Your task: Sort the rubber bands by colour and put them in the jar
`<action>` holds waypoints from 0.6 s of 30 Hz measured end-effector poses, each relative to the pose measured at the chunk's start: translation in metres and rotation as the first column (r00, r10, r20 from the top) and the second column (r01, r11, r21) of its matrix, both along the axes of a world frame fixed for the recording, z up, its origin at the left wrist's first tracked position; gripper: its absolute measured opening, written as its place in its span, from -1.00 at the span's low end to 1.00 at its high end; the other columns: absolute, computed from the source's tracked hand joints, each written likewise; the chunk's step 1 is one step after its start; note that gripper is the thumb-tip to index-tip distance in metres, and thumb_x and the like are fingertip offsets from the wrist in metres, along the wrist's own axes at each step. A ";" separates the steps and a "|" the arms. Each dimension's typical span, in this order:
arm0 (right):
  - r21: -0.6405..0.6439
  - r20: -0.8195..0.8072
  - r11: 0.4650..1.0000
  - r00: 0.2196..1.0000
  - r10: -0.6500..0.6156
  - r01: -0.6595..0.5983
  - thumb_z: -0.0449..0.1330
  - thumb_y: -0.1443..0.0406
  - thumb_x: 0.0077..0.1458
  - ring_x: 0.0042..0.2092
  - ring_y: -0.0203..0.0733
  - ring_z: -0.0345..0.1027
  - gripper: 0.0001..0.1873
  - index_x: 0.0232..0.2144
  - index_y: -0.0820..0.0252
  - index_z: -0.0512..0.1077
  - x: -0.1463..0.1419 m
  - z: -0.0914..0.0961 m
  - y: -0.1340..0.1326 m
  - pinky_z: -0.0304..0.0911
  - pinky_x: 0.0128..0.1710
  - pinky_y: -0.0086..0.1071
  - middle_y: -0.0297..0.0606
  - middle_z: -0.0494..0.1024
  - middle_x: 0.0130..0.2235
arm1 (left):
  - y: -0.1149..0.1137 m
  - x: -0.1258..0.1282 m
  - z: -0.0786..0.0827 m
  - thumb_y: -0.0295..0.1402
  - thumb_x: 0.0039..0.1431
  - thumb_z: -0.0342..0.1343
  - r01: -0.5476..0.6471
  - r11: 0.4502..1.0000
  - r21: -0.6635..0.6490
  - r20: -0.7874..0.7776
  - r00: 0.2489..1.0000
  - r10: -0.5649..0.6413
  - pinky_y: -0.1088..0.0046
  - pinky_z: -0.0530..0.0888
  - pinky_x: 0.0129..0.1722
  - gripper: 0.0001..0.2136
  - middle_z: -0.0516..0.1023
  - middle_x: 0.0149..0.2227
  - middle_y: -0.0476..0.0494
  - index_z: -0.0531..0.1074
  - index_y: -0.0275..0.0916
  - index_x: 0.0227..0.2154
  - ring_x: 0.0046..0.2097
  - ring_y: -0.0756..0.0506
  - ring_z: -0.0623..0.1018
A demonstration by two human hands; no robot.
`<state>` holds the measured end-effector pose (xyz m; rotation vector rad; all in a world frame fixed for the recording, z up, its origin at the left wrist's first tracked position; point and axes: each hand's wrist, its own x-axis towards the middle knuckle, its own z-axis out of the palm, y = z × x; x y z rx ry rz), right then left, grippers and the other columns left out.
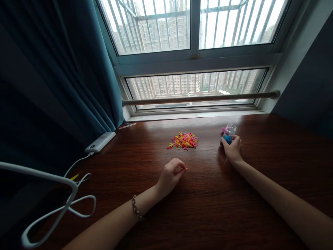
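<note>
On the dark wooden table lies a loose pile of small rubber bands point(184, 140) in red, yellow and pink. Nearer to me, just below that pile, my left hand point(171, 174) rests with its fingers curled and the thumb and fingertips pressed together; anything in the pinch is too small to make out. My right hand point(233, 149) is wrapped round a small clear jar point(230, 130) at the right. Blue contents show in the jar's lower part, and its top looks uncovered. Behind the jar, partly hidden, is a pink piece point(223, 129), perhaps a lid.
A white power strip point(101, 142) lies at the table's left edge by the blue curtain point(85, 69). Its white cable point(75, 205) loops toward me. Beyond the table's far edge is a window with a horizontal rail point(200, 99).
</note>
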<state>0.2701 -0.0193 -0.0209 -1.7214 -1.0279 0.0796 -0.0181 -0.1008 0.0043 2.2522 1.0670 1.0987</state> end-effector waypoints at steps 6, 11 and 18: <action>-0.067 0.108 0.995 0.992 -0.070 0.078 0.13 0.07 -0.15 -0.06 0.12 0.14 -0.48 -0.17 0.26 0.19 0.006 -0.002 0.002 0.05 -0.11 -0.09 0.03 0.29 -0.12 | 0.003 -0.001 0.000 -0.37 0.08 0.05 -0.032 0.999 0.011 -0.010 0.999 0.032 0.47 0.35 -0.29 -0.91 0.40 -0.43 -0.07 0.34 -0.26 -0.48 -0.33 -0.02 0.40; -0.074 0.119 0.994 0.991 -0.065 0.074 0.08 0.06 -0.10 -0.07 0.13 0.14 -0.49 -0.15 0.27 0.19 0.009 -0.004 0.003 0.05 -0.12 -0.08 0.04 0.29 -0.11 | 0.009 -0.007 0.001 -0.35 0.09 0.05 -0.094 0.995 0.043 -0.061 0.994 0.096 0.47 0.35 -0.29 -0.90 0.42 -0.43 -0.07 0.35 -0.26 -0.48 -0.33 -0.02 0.41; 0.058 0.128 0.995 0.988 -0.083 0.076 0.15 0.05 -0.14 -0.01 0.15 0.06 -0.32 -0.05 0.33 0.10 0.003 -0.001 0.000 -0.02 -0.07 -0.01 0.10 0.22 -0.06 | 0.048 -0.041 -0.004 -0.31 0.06 0.04 -0.351 0.933 0.072 -0.071 0.932 0.356 0.46 0.36 -0.28 -0.89 0.47 -0.40 -0.06 0.39 -0.24 -0.46 -0.33 -0.03 0.45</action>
